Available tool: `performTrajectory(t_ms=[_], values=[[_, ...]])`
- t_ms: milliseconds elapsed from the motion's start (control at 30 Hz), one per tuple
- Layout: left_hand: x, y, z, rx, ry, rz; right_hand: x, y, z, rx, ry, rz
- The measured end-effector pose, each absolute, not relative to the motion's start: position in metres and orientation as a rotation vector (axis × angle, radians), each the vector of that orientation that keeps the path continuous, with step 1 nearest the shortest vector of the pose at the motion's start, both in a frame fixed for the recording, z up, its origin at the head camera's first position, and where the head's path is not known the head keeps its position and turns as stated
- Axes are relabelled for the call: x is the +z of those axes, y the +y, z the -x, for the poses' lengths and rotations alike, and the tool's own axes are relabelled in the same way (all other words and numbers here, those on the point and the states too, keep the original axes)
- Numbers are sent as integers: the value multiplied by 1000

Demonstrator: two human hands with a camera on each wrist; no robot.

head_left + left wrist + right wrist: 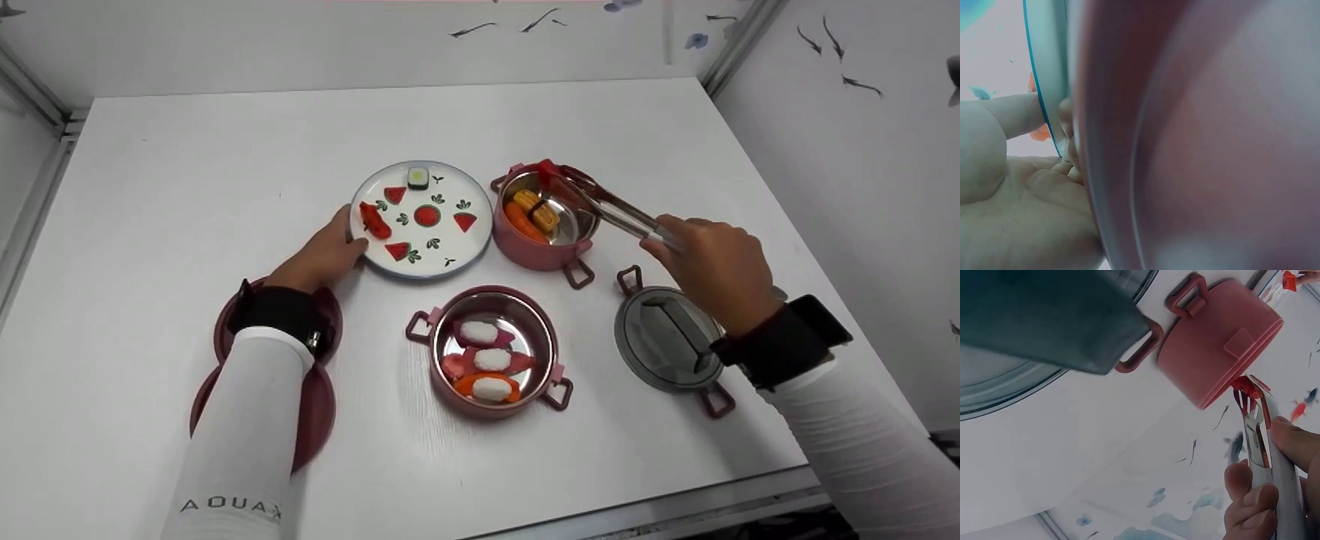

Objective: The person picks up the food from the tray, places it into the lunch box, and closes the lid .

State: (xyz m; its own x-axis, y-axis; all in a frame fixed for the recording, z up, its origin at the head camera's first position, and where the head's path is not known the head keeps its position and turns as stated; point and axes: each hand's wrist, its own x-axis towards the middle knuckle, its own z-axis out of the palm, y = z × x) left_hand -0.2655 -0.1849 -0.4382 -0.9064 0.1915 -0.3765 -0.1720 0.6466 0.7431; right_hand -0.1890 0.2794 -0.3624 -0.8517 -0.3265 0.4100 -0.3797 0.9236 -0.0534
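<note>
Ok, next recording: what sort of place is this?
Most likely a purpose-built recording booth, not a real kitchen. Fish-printed wall panels and metal framing enclose a white tabletop, and the food looks like toys, such as the sushi roll on the watermelon-print plate.

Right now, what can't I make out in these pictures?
Head: two dark-red round pieces, partly hidden by the left white sleeve.
Left wrist: most of the round white plate, behind a blurred pink surface.
Right wrist: inside of the round pink pot, hidden by its wall; the small red piece, partly behind silver metal tongs.
</note>
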Motion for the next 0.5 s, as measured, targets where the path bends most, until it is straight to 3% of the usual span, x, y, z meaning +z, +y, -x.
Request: performTrajectory(t_ms=[500], values=[[-438, -185, 266, 1168, 2439, -17, -358, 273, 192, 185, -2714, -441]])
